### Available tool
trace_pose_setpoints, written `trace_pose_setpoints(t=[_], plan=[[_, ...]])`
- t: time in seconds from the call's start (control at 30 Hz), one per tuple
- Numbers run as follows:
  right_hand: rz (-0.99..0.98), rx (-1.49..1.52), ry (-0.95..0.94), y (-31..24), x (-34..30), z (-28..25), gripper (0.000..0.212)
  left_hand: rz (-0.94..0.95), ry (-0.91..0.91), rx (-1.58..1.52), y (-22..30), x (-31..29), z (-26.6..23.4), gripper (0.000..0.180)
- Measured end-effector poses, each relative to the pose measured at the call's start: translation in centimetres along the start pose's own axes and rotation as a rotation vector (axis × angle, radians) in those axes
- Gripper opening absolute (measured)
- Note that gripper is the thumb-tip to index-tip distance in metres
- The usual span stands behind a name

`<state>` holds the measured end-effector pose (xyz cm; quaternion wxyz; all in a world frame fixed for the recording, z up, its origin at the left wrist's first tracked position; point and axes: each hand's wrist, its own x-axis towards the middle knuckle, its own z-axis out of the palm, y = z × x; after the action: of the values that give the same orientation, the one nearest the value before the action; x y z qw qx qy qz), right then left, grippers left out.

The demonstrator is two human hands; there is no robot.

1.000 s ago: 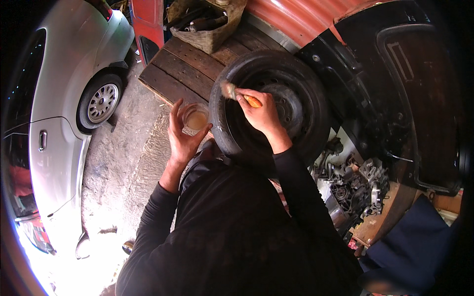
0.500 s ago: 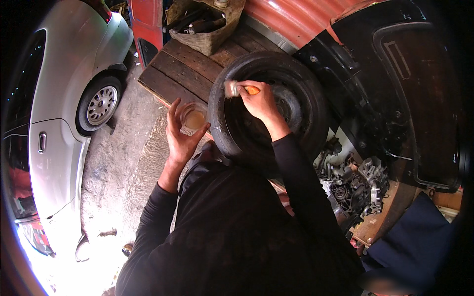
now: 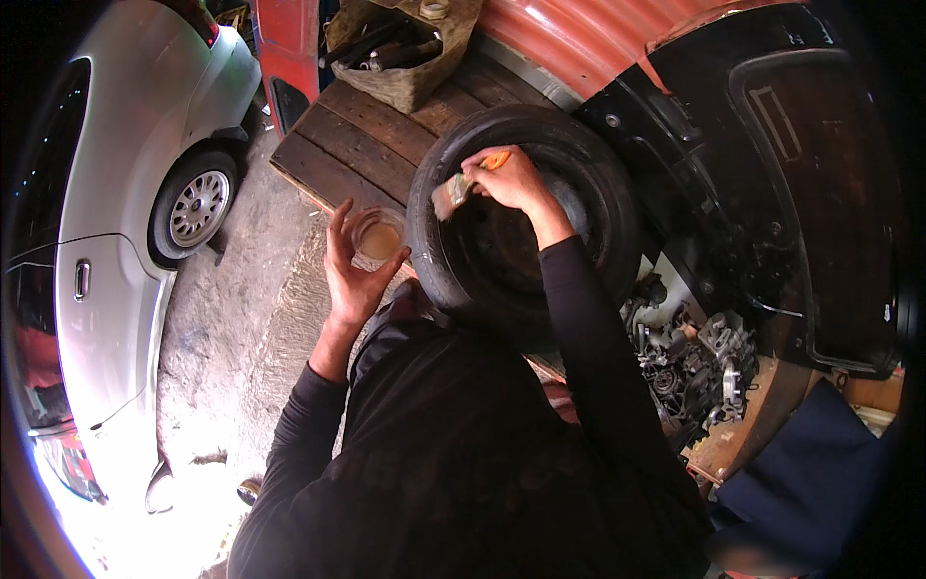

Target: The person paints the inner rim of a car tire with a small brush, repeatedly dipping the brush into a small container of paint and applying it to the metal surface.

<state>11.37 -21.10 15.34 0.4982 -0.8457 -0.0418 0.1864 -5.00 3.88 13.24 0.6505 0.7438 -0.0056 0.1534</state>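
Note:
A black tyre (image 3: pixel 588 183) on its wheel lies flat in front of me on a wooden pallet (image 3: pixel 357 145). My right hand (image 3: pixel 516 180) grips a paintbrush (image 3: pixel 453 196) with an orange handle, its bristles against the tyre's inner left sidewall. My left hand (image 3: pixel 352 275) holds a small clear cup (image 3: pixel 379 236) of tan liquid, just left of the tyre's rim. My dark sleeves and torso cover the tyre's near edge.
A silver car (image 3: pixel 125 241) stands at the left on rough concrete. A worn box of tools (image 3: pixel 405 48) sits on the pallet's far end. Black body panels (image 3: pixel 772 174) lean at the right, with metal engine parts (image 3: pixel 694 357) below them.
My right hand has carried the brush along the tyre's inner sidewall, from the upper left rim a little downward. The cup in my left hand has stayed in place.

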Motion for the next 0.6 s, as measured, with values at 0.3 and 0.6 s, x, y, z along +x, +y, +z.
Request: trace_pose_setpoints(t=[0.3, 0.6], plan=[[-0.373, -0.36, 0.459, -1.4, -0.3, 1.4, 0.018, -0.025, 0.019, 0.028, -0.2, -0.2, -0.2, 0.101], [-0.374, -0.428, -0.001, -2.9, -5.2, 3.3, 0.017, -0.028, 0.005, 0.005, -0.2, 0.1, 0.4, 0.101]])
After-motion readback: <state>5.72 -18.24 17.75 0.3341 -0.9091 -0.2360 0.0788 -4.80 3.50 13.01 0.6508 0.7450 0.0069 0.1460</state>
